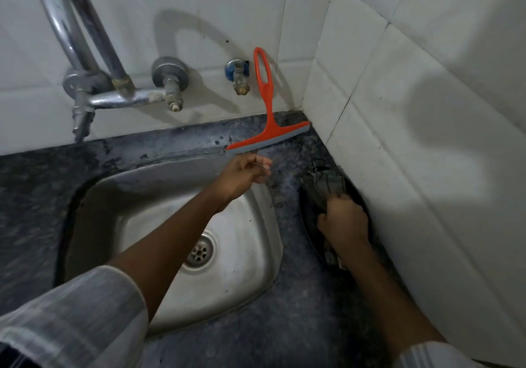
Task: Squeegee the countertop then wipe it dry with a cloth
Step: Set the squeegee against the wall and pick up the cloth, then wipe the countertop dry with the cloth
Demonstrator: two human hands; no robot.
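An orange squeegee [267, 111] leans upright against the back wall tiles, its grey blade resting on the dark speckled countertop [284, 325] in the corner. My left hand [242, 172] hovers just below the blade, fingers loosely curled, holding nothing. My right hand [345, 221] is closed on a dark grey cloth [327, 182] that lies bunched on the countertop along the right wall. Part of the cloth is hidden under my hand and wrist.
A steel sink [250, 253] with a round drain [199, 251] is set into the counter left of the cloth. A chrome tap [94, 91] and a small blue-capped valve [239, 75] stick out of the back wall. White tiled walls meet in the corner.
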